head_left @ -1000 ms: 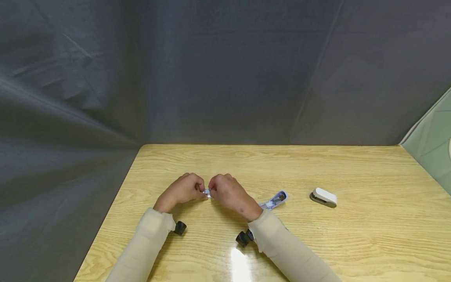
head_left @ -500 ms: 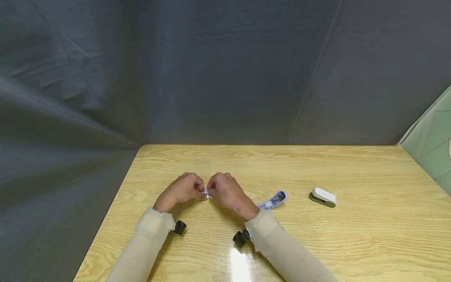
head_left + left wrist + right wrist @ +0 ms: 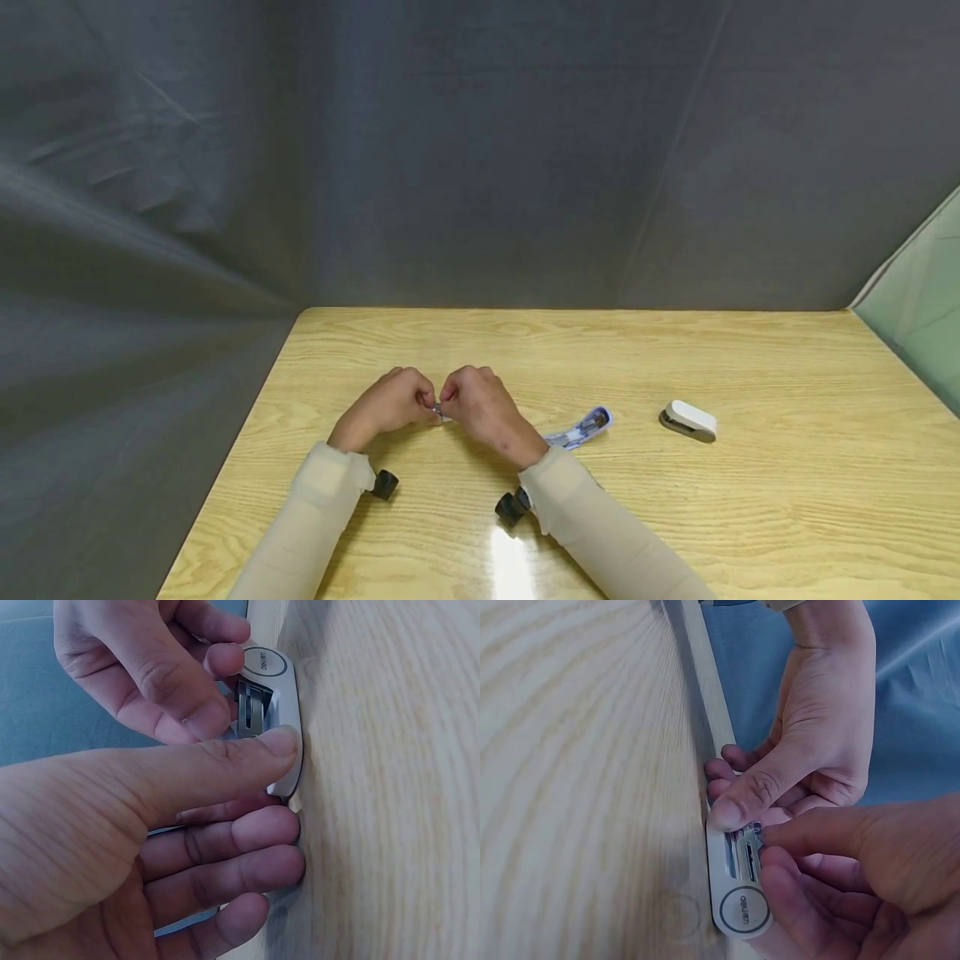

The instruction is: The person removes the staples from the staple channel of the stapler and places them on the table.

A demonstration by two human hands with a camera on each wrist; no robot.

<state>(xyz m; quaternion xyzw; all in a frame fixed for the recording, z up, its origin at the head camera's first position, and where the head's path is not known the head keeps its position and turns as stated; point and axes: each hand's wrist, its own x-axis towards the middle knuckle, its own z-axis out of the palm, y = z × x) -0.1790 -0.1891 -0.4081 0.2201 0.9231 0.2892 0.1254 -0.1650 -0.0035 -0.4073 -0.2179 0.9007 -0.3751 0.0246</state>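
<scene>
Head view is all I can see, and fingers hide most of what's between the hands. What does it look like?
Observer: The left wrist view shows a pale body with a ringed round mark at one end.
Visitor: Is there any metal in it?
Observer: Yes, the right wrist view shows a slotted metal piece beside the mark.
Visitor: And the left thumb?
Observer: The thumb of the left hand rests on the pale body, away from the mark.
</scene>
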